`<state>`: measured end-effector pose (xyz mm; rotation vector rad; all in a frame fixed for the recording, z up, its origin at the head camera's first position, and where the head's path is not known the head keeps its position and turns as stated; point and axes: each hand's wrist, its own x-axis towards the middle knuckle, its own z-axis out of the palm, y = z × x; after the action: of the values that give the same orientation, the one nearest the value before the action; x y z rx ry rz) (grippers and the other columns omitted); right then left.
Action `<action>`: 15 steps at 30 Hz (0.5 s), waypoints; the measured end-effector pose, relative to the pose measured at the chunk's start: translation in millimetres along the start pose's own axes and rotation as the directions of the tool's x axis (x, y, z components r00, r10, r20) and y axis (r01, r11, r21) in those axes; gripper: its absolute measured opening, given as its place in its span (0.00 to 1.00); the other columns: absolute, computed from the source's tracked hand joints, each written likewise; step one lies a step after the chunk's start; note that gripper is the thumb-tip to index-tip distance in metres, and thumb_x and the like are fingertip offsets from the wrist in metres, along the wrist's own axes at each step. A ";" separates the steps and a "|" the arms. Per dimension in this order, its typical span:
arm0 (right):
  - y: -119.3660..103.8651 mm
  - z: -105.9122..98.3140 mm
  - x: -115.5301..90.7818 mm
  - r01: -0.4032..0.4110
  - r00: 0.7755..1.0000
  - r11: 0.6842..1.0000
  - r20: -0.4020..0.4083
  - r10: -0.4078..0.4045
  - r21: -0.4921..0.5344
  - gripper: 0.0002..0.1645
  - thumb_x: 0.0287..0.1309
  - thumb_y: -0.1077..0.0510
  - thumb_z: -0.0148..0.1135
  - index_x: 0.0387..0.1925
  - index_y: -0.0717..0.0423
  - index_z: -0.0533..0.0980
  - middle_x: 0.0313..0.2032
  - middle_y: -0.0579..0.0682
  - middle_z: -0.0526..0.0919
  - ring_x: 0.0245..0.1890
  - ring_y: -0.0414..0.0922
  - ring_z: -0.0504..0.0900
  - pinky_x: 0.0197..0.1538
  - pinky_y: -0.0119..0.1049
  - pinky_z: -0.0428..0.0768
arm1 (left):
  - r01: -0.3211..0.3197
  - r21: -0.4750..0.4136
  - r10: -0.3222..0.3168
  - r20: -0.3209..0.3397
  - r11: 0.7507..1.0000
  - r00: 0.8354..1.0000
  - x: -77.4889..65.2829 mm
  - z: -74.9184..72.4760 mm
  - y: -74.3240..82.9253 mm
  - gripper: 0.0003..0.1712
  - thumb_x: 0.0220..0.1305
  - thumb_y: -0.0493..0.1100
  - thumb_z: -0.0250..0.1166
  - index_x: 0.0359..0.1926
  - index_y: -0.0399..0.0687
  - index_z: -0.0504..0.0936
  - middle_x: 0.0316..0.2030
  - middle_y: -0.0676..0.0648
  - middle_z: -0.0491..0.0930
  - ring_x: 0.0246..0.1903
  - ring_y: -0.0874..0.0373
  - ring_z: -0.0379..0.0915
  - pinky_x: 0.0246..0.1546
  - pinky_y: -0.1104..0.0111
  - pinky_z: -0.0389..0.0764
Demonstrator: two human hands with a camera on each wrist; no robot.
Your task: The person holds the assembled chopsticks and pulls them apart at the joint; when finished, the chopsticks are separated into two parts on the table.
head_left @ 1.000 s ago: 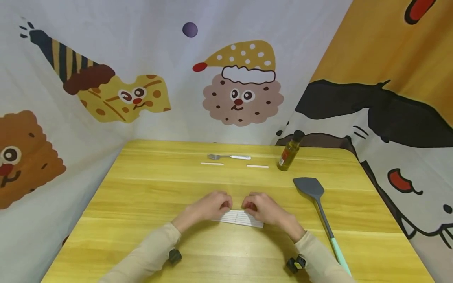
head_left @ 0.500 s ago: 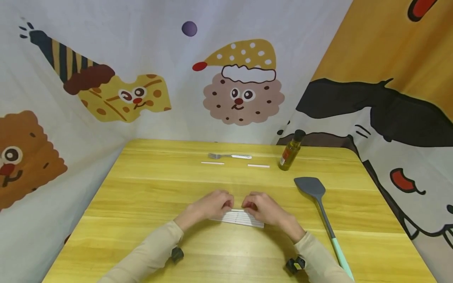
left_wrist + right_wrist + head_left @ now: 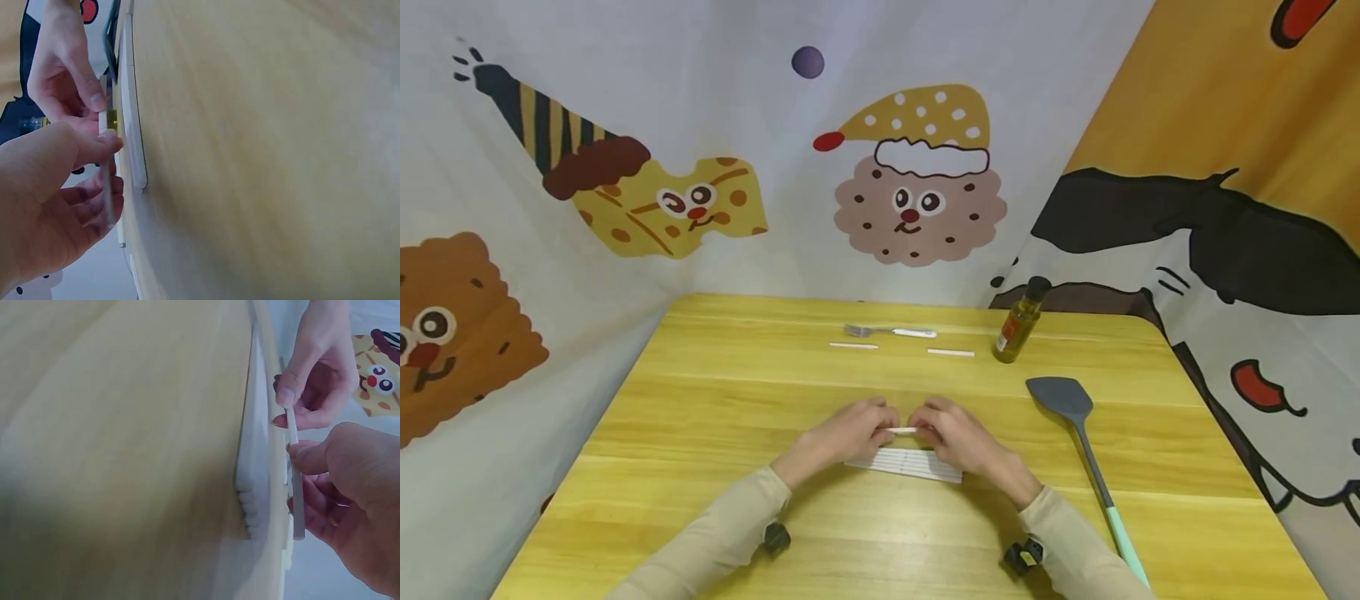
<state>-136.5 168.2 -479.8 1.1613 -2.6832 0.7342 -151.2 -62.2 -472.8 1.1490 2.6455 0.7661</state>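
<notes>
A slim white stick [image 3: 902, 430] spans the gap between my two hands, raised off the table just beyond a row of similar sticks. My left hand [image 3: 853, 433] pinches its left part between thumb and fingers, and my right hand [image 3: 957, 435] pinches the right part. In the right wrist view, one end of the held stick [image 3: 299, 515] sticks out past the right thumb. Several white sticks [image 3: 904, 464] lie side by side on the table below the hands, with a faint line across their middle.
Two short white sticks, a left one [image 3: 853, 346] and a right one [image 3: 951, 352], lie near the far edge, below a fork [image 3: 891, 332]. An oil bottle [image 3: 1018, 321] stands at the back right. A grey spatula [image 3: 1063, 398] with a mint handle lies right of the hands.
Both hands have risen from the far edge of the stick row and moved slightly away from me. A white stick now shows between them, apart from the row.
</notes>
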 end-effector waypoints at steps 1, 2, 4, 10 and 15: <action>-0.5 -0.4 0.8 0.005 1.000 1.000 -0.006 -0.005 -0.010 0.11 0.58 0.71 0.67 0.40 0.57 0.85 0.38 0.48 0.84 0.38 0.41 0.82 0.41 0.33 0.84 | -0.006 0.000 0.006 -0.015 1.000 1.000 0.1 -0.5 -0.3 0.02 0.69 0.39 0.66 0.40 0.47 0.85 0.36 0.53 0.79 0.32 0.66 0.69 0.34 0.77 0.75; -1.1 -0.9 1.5 0.009 1.000 1.000 -0.010 -0.009 -0.017 0.12 0.58 0.71 0.67 0.41 0.57 0.84 0.38 0.48 0.84 0.38 0.41 0.81 0.41 0.32 0.84 | -0.011 0.006 0.011 -0.030 1.000 0.999 0.0 -1.2 -0.1 0.03 0.69 0.39 0.66 0.40 0.47 0.85 0.36 0.53 0.79 0.32 0.66 0.69 0.34 0.77 0.76; -2.3 -1.5 2.7 0.012 1.000 1.000 -0.016 -0.012 -0.023 0.13 0.58 0.72 0.66 0.43 0.57 0.84 0.39 0.49 0.83 0.38 0.41 0.81 0.41 0.32 0.84 | -0.032 0.035 0.035 -0.069 0.999 0.997 0.1 -2.5 -0.4 0.03 0.69 0.39 0.66 0.39 0.46 0.86 0.35 0.54 0.77 0.31 0.66 0.68 0.33 0.78 0.76; -3.1 -2.6 5.3 0.028 0.999 0.999 -0.033 -0.029 -0.021 0.12 0.59 0.71 0.66 0.44 0.58 0.83 0.38 0.50 0.84 0.36 0.41 0.81 0.39 0.30 0.84 | -0.068 0.158 0.093 -0.158 0.985 0.983 0.6 -2.5 -1.2 0.02 0.64 0.37 0.69 0.37 0.47 0.87 0.31 0.55 0.70 0.30 0.65 0.64 0.31 0.79 0.71; -2.8 -4.0 6.4 0.040 0.999 0.999 -0.031 -0.041 -0.029 0.08 0.59 0.70 0.67 0.39 0.57 0.83 0.37 0.49 0.85 0.37 0.42 0.82 0.40 0.32 0.84 | -0.074 0.221 0.119 -0.197 0.972 0.973 -0.3 -0.3 -2.3 0.03 0.64 0.38 0.70 0.34 0.50 0.87 0.30 0.56 0.69 0.30 0.66 0.63 0.33 0.77 0.71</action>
<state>-139.2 164.4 -473.3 1.1830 -2.6276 0.7008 -152.5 -63.9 -473.8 1.3269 2.9235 0.6653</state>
